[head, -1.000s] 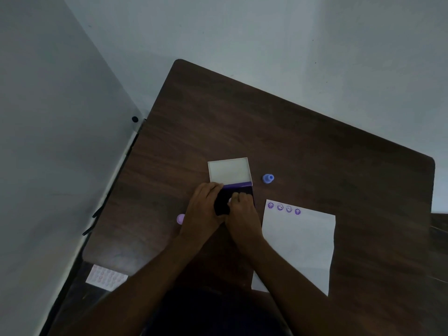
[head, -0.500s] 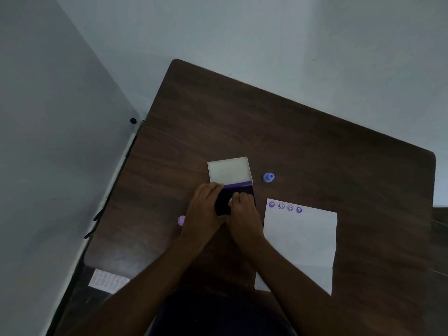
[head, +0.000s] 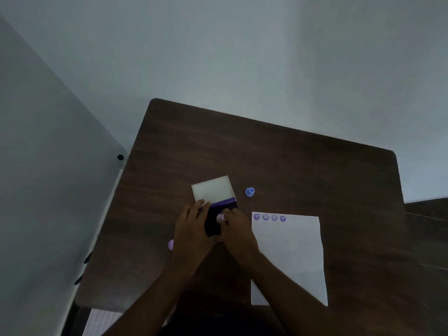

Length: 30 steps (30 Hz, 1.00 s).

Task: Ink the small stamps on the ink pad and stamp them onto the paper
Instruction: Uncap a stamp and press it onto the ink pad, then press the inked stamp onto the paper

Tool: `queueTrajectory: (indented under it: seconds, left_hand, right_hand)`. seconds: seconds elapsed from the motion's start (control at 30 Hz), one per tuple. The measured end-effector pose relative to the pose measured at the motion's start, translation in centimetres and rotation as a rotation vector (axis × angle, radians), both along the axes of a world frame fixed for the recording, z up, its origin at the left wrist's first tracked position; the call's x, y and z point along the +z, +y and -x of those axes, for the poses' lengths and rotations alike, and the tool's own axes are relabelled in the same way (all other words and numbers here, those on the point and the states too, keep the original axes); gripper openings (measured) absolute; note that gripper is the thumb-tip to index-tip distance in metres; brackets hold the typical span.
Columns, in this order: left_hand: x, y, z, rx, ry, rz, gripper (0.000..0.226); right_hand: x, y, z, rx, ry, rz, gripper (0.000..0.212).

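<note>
Inking is the step in hand, judging by where both hands sit. The right hand has its fingertips pinched around a small pale-pink round stamp, which is pressed down on, or just above, the dark purple ink pad; actual contact cannot be made out in the dim light. The left hand lies along the left edge of the pad with fingers loosely curled against the case, steadying it; whether it truly grips anything cannot be told. The pad's white open lid lies flat on the far side.

The white sheet of paper lies just right of the hands on the dark brown wooden table, with a row of four purple smiley prints along its far edge. A small blue stamp stands right of the lid, and a second pink stamp peeks out at the left of the left wrist.

To ink well, the stamp should probably go down flat and straight, with a light dab or two, not a grinding twist, so the face coats evenly and does not flood. The left hand is best kept on the case so the pad does not lift with the stamp. The next print would likely fit just right of the fourth face, keeping the row level; a straight press and a clean vertical lift should avoid smearing.
</note>
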<state>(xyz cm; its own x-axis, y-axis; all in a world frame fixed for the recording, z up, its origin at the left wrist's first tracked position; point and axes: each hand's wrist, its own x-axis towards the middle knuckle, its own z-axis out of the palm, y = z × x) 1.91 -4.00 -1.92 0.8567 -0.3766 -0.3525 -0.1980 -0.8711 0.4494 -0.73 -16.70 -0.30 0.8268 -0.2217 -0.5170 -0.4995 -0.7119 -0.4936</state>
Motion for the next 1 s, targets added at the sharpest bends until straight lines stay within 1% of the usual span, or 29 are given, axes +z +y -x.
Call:
queueTrajectory:
  seconds: [0.03, 0.07, 0.1, 0.13, 0.2, 0.27, 0.3, 0.4, 0.47, 0.53, 0.57, 0.63, 0.7, 0.77, 0.9, 1.0]
  left_hand:
    - [0.4, 0.1, 0.1, 0.014, -0.006, 0.047, 0.094]
    - [1.1, 0.2, 0.2, 0.017, -0.047, 0.132, 0.086]
    - [1.9, 0.3, 0.3, 0.016, -0.091, 0.219, 0.077]
    - [2.9, 0.3, 0.3, 0.032, -0.110, 0.302, 0.069]
    - [4.8, 0.0, 0.6, 0.089, -0.068, 0.442, 0.059]
    - [6.9, -0.9, 1.3, 0.130, -0.009, 0.531, 0.052]
    - [7.9, -1.4, 1.8, 0.143, 0.018, 0.558, 0.049]
    - [10.2, -3.2, 2.9, 0.178, 0.116, 0.586, 0.054]
    - [11.6, -4.5, 3.4, 0.168, 0.163, 0.578, 0.055]
    - [13.2, -5.5, 3.7, 0.131, 0.109, 0.578, 0.054]
    - [13.8, -6.0, 3.9, 0.114, 0.094, 0.567, 0.052]
    - [15.2, -6.9, 4.6, 0.085, 0.130, 0.548, 0.050]
    - [16.0, -7.5, 5.1, 0.075, 0.092, 0.546, 0.047]
    - [16.5, -7.9, 5.4, 0.069, 0.073, 0.537, 0.046]
    - [16.9, -8.7, 5.9, 0.060, 0.158, 0.538, 0.047]
    - [17.4, -9.2, 5.9, 0.034, 0.050, 0.540, 0.047]
  right_hand:
    - [0.0, -0.5, 0.3, -0.122, -0.039, -0.097, 0.024]
    - [1.3, -0.7, 0.6, -0.239, -0.026, -0.215, 0.024]
    - [1.9, -1.1, 1.3, -0.364, -0.081, -0.313, 0.024]
    - [3.3, -1.5, 1.8, -0.509, -0.080, -0.457, 0.024]
    - [4.9, -2.5, 2.8, -0.783, -0.072, -0.847, 0.029]
    - [6.5, -3.6, 4.0, -0.913, -0.095, -1.214, 0.031]
    - [7.1, -4.1, 4.5, -0.958, -0.105, -1.361, 0.031]
    - [8.3, -5.2, 6.0, -1.070, -0.093, -1.694, 0.033]
    - [9.2, -5.5, 6.7, -1.093, -0.092, -1.809, 0.034]
    - [10.1, -5.5, 7.1, -1.106, -0.115, -1.885, 0.036]
    - [10.2, -5.7, 7.4, -1.116, -0.136, -1.902, 0.043]
    - [10.6, -6.0, 7.8, -1.123, -0.172, -1.918, 0.054]
    - [11.1, -6.3, 8.1, -1.124, -0.193, -1.943, 0.056]
    - [11.5, -6.7, 8.4, -1.132, -0.222, -1.984, 0.056]
    - [11.9, -7.3, 8.8, -1.116, -0.275, -2.002, 0.048]
    - [12.1, -7.7, 9.1, -1.092, -0.280, -1.989, 0.043]
